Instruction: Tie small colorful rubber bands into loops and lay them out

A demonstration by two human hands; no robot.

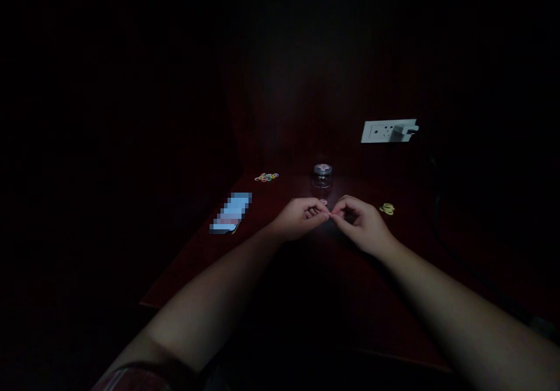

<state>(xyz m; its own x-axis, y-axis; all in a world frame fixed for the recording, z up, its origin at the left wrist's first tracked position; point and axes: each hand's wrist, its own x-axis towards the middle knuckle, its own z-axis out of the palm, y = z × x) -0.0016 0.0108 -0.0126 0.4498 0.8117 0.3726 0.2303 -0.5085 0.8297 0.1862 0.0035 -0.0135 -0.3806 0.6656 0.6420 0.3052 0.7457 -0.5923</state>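
Observation:
My left hand (303, 216) and my right hand (364, 220) meet over the dark red table, thumb and forefinger of each pinched together. Their fingertips almost touch; whatever small thing is between them is too small and dim to make out. Just behind the fingertips lies a small pink band (324, 202). A clear round jar (322, 176) with a lid stands beyond it. To the right of my right hand is a little heap of yellow bands (387, 208). Farther left sits a heap of mixed-colour small bands (266, 177).
A phone (231, 211) with a lit, blurred-out screen lies near the left edge of the table (188, 274). On the back wall is a white socket plate (378, 131) with a plug in it; a dark cable (437, 227) runs down the right side. Surroundings are very dark.

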